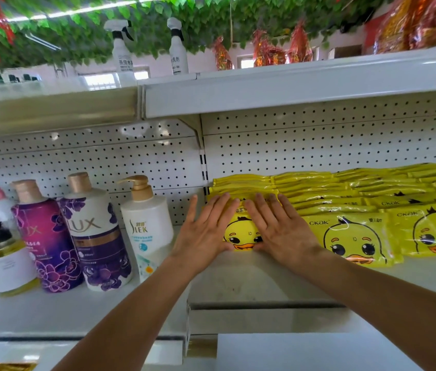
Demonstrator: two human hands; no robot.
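A yellow pack with a duck face [241, 232] lies at the left end of a row of such packs on the white shelf [251, 274]. My left hand [206, 231] rests flat on the pack's left side, fingers straight and spread. My right hand [278, 228] lies flat on its right side, fingers straight. The thumbs sit at the pack's front edge. More duck packs [356, 236] lie overlapping to the right and behind, up to the pegboard back wall.
Left of my hands stand a white pump bottle [145, 223], purple LUX bottles [93, 231] and a yellow liquid pump bottle [5, 258]. Two white spray bottles [123, 54] stand on the upper shelf [291, 92]. Green leaf garlands and red decorations hang overhead.
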